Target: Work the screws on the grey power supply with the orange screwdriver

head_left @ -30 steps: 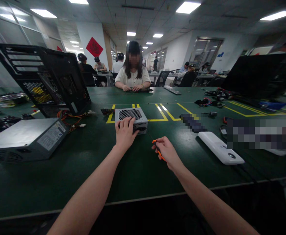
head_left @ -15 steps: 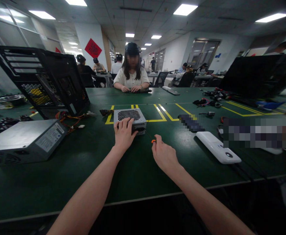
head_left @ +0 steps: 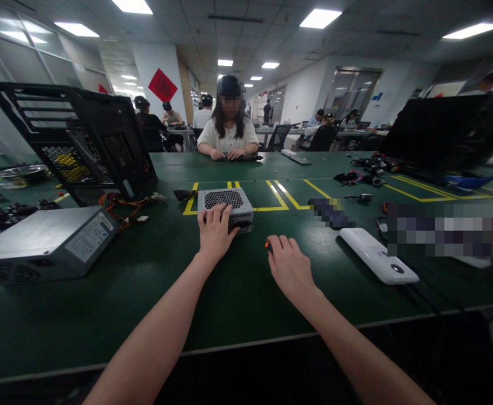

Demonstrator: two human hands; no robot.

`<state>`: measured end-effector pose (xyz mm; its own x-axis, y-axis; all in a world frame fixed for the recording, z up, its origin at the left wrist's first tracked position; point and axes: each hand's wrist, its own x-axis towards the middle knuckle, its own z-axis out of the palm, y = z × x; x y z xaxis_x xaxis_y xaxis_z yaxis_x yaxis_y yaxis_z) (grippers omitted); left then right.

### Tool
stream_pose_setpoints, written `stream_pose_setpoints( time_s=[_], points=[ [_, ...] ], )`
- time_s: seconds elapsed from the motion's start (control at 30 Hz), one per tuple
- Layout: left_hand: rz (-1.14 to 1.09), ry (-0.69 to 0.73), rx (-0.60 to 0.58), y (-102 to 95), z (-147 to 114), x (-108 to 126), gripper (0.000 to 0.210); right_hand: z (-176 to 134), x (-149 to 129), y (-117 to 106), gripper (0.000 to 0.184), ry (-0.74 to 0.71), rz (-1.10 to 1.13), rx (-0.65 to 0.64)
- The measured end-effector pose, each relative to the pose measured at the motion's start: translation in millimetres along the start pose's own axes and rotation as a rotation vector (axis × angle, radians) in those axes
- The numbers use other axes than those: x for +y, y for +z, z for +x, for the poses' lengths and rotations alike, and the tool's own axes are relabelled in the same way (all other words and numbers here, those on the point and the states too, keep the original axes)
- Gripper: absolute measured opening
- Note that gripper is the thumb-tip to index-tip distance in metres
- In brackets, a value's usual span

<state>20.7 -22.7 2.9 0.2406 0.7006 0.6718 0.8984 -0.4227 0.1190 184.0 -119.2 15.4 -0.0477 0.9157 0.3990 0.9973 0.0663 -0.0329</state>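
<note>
A small grey computer power supply (head_left: 246, 203) with a honeycomb vent on top sits on the green table. My left hand (head_left: 216, 233) grips its near side, fingers over the top edge and thumb on the side face. Just right of it and nearer to me, my right hand (head_left: 290, 267) is closed around a screwdriver (head_left: 267, 245). Only an orange and black bit of that tool shows; the palm hides the rest. The right hand is apart from the power supply.
A larger power supply (head_left: 31, 239) lies at left before a black computer case (head_left: 98, 140). To the right are a white oblong device (head_left: 376, 256), bundled cables (head_left: 358, 177) and a dark monitor (head_left: 440, 132). A person (head_left: 228, 132) sits across the table.
My right hand has turned palm-down and shifted slightly right, with more of its fingers curled over the screwdriver. My left hand stays on the power supply.
</note>
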Motion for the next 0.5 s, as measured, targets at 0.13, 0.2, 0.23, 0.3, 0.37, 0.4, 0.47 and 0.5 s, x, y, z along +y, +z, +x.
stream_pose_setpoints(
  time_s=[0.13, 0.2, 0.23, 0.3, 0.37, 0.4, 0.47, 0.5],
  points=[
    [0.002, 0.011, 0.032, -3.1, 0, 1, 0.055, -2, 6, -3, 0.021, 0.025, 0.144, 0.026],
    [-0.016, 0.005, 0.065, -5.8, -1, 5, 0.052, 4, 11, -4, 0.022, 0.081, 0.293, 0.068],
    [-0.037, -0.001, 0.071, -6.8, -2, 8, 0.049, 11, 15, -4, 0.024, 0.124, 0.401, 0.091],
    [-0.120, -0.033, 0.036, -6.9, -5, 16, 0.039, 33, 21, 2, 0.029, 0.199, 0.638, 0.125],
    [-0.261, -0.112, -0.071, -4.0, -9, 23, 0.028, 65, 25, 12, 0.029, 0.268, 0.860, 0.106],
    [-0.340, -0.169, -0.140, -1.6, -11, 25, 0.024, 82, 26, 19, 0.030, 0.279, 0.900, 0.084],
    [-0.473, -0.276, -0.259, 4.5, -15, 27, 0.019, 116, 24, 33, 0.036, 0.298, 1.001, 0.002],
    [-0.539, -0.313, -0.290, 7.9, -16, 26, 0.018, 130, 22, 40, 0.039, 0.301, 1.059, -0.040]
  ],
)
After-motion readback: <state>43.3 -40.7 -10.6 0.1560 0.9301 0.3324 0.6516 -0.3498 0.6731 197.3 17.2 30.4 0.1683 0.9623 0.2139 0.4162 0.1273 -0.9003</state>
